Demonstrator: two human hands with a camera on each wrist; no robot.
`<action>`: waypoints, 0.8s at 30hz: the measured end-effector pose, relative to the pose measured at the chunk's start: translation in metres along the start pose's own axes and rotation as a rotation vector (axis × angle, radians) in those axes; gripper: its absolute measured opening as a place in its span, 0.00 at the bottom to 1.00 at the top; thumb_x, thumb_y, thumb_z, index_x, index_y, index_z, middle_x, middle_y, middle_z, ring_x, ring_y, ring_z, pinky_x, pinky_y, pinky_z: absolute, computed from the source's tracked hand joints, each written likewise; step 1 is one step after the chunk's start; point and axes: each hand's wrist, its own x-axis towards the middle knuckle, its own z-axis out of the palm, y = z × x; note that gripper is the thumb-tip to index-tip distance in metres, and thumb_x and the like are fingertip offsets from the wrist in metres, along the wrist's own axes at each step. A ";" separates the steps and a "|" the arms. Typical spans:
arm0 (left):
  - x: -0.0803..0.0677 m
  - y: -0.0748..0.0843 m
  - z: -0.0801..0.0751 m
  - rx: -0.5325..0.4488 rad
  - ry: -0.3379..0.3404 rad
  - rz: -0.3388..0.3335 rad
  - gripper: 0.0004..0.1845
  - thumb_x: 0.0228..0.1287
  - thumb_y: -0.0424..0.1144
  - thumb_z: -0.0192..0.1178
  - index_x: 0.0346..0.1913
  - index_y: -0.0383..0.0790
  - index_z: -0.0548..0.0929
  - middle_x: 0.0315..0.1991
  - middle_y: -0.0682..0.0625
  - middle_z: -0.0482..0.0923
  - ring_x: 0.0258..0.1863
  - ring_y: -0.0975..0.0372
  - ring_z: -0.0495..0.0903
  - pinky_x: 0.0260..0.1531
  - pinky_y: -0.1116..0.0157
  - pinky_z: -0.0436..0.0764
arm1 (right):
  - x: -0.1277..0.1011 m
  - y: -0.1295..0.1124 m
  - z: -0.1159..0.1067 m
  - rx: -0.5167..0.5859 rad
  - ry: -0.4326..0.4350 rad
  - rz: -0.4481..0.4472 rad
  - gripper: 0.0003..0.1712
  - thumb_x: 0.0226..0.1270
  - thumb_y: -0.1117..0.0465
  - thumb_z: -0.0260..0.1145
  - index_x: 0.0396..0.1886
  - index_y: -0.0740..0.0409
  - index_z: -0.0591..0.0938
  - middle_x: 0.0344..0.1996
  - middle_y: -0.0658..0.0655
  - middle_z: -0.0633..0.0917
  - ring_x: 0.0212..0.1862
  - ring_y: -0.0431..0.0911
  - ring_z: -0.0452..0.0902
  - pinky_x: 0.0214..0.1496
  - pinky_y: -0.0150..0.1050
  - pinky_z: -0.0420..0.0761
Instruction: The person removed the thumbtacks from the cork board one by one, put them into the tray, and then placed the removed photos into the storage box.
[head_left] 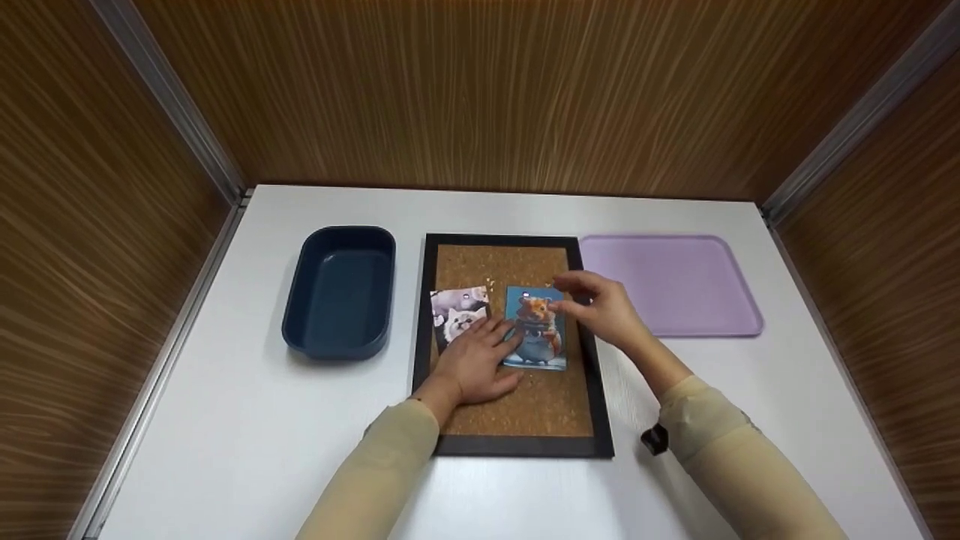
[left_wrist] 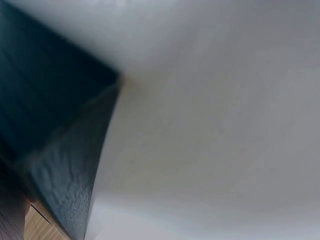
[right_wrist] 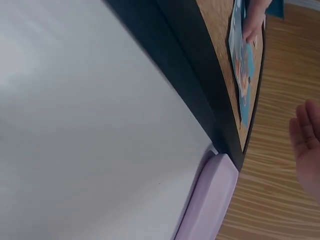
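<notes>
A black-framed cork board [head_left: 517, 409] lies on the white table. On it are a card with a white cat [head_left: 456, 304] at the left and a blue card with a cartoon hamster [head_left: 536, 349] at the right. My left hand [head_left: 476, 364] lies flat with spread fingers, covering the cat card's lower part and touching the hamster card's left edge. Over the hamster card's upper right corner is my right hand [head_left: 600, 307], thumb and index finger apart with nothing visible between them. The right wrist view shows this hand [right_wrist: 307, 145] at its right edge, above the board.
Left of the board stands a dark blue bin [head_left: 337, 349]. A purple tray [head_left: 675, 289] lies at the right, against the board's frame. Small gold bits [head_left: 490, 283] show on the cork near the cards' top edges. Wood-grain panels [head_left: 480, 97] enclose the table.
</notes>
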 end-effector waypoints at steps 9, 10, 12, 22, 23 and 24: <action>0.000 -0.007 0.000 -0.015 0.028 -0.010 0.40 0.77 0.69 0.45 0.82 0.52 0.68 0.82 0.48 0.62 0.82 0.52 0.59 0.81 0.55 0.56 | 0.034 0.012 0.008 0.249 -0.021 0.073 0.27 0.66 0.70 0.77 0.63 0.73 0.81 0.56 0.75 0.84 0.59 0.67 0.82 0.55 0.34 0.83; -0.001 -0.007 0.001 -0.015 0.031 -0.010 0.40 0.77 0.69 0.45 0.82 0.53 0.68 0.82 0.48 0.63 0.81 0.52 0.60 0.81 0.55 0.56 | 0.037 0.014 0.010 0.259 -0.028 0.077 0.27 0.67 0.70 0.77 0.63 0.73 0.81 0.56 0.75 0.84 0.59 0.67 0.82 0.54 0.32 0.83; -0.003 -0.007 0.001 -0.019 0.036 -0.010 0.40 0.77 0.69 0.44 0.82 0.52 0.68 0.82 0.48 0.63 0.81 0.51 0.60 0.81 0.54 0.56 | 0.043 0.019 0.014 0.253 -0.038 0.092 0.26 0.67 0.68 0.77 0.63 0.72 0.82 0.57 0.72 0.85 0.60 0.65 0.82 0.54 0.30 0.83; -0.006 -0.006 0.001 -0.018 0.027 -0.014 0.40 0.77 0.70 0.44 0.83 0.52 0.66 0.82 0.48 0.62 0.82 0.51 0.58 0.81 0.54 0.56 | 0.059 0.033 0.031 0.242 -0.093 0.115 0.25 0.67 0.67 0.78 0.60 0.73 0.83 0.55 0.70 0.86 0.57 0.59 0.83 0.56 0.37 0.83; -0.006 -0.006 0.001 -0.021 0.024 -0.012 0.41 0.77 0.70 0.43 0.83 0.52 0.66 0.82 0.48 0.61 0.82 0.51 0.57 0.81 0.54 0.55 | 0.060 0.034 0.032 0.241 -0.096 0.121 0.24 0.67 0.67 0.78 0.60 0.73 0.83 0.54 0.70 0.86 0.56 0.58 0.84 0.55 0.37 0.83; -0.006 -0.005 0.000 -0.023 0.020 -0.012 0.41 0.77 0.70 0.43 0.83 0.52 0.66 0.83 0.48 0.61 0.82 0.51 0.57 0.81 0.54 0.55 | 0.061 0.035 0.033 0.238 -0.100 0.125 0.24 0.66 0.67 0.78 0.59 0.73 0.83 0.54 0.70 0.87 0.55 0.57 0.84 0.55 0.36 0.83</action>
